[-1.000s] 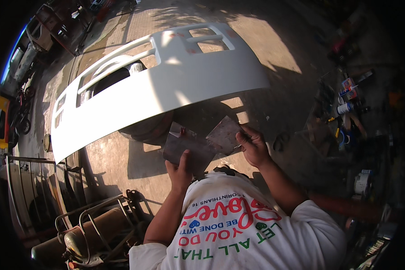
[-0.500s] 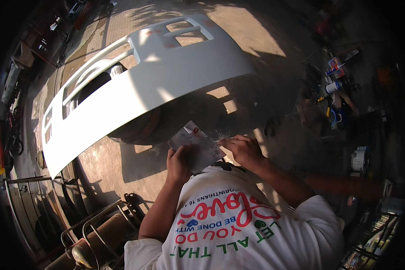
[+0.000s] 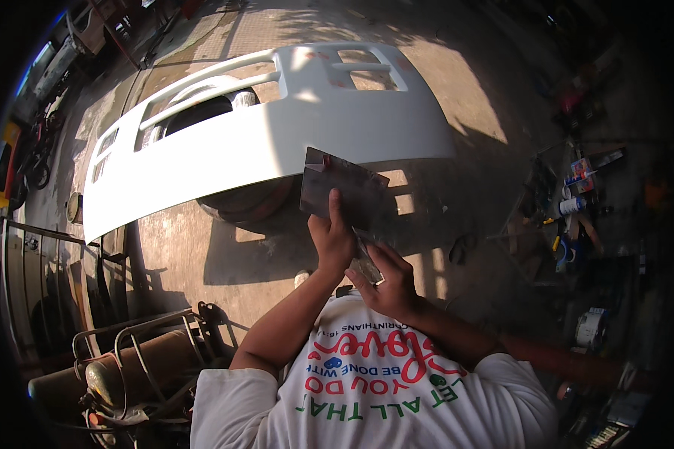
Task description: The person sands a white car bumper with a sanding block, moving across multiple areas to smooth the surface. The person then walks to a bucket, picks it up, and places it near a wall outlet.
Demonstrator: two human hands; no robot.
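My left hand grips a thin, dark, flat rectangular plate by its lower part, thumb pressed on its face. Smudges mark the plate's surface. Just below and to the right, my right hand has its fingers and thumb closed around a thin, shiny flat piece close to my left wrist; its exact kind is unclear. Beyond both hands stretches a large white vehicle bumper with cut-out openings and a few reddish patches. In this view the plate's upper edge overlaps the bumper's near edge.
A tyre lies below the bumper. Gas cylinders rest in a metal frame at lower left, near a metal rack. At right are a blue-and-white can, assorted tools and a white round container.
My left hand has moved up and away with the plate, turning it. My right hand has shifted down and slightly left, near the left wrist. The view has shifted too.
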